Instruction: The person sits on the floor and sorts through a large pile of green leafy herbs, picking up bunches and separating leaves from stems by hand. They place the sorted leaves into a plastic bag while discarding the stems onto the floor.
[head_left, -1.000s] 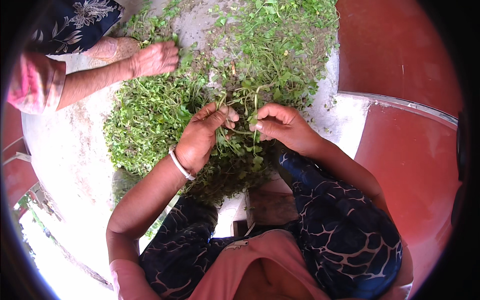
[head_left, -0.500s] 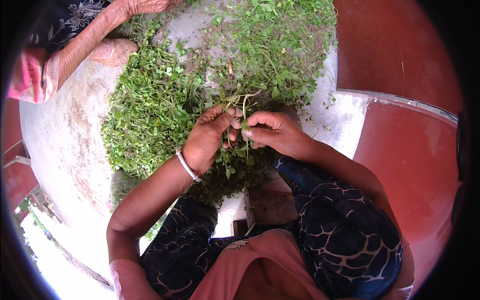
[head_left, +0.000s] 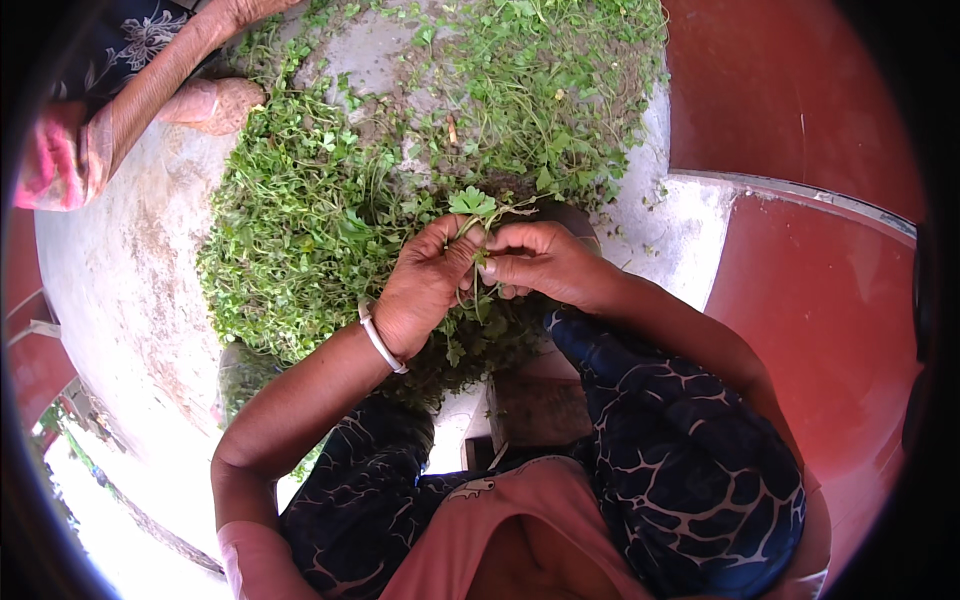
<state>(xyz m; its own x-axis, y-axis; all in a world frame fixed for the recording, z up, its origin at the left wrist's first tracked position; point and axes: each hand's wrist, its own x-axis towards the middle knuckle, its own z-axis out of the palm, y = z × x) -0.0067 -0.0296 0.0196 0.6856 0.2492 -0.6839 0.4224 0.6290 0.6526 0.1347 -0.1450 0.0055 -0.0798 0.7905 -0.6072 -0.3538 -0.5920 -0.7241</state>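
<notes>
My left hand (head_left: 426,278), with a white bangle at the wrist, pinches a small bunch of leafy green herb sprigs (head_left: 473,203). A lobed leaf and thin stems stick up above the fingers. Close beside it, my right hand (head_left: 548,264) is closed on the same sprigs, thumb and forefinger pressed together around a stem. Stems and leaves hang down between the two hands. Below and left of them spreads a thick heap of the same herb (head_left: 290,240). The lower fingers of both hands are partly hidden.
More herbs (head_left: 560,90) lie loosely strewn with soil on the pale concrete floor (head_left: 130,260). At the upper left a co-worker's arm (head_left: 165,80) and foot (head_left: 235,105) border the heap. A red floor (head_left: 800,330) with a raised edge lies to the right.
My hands have drawn closer together around the sprigs, and a lobed leaf now shows above my left fingers. The co-worker's arm has shifted left and up.
</notes>
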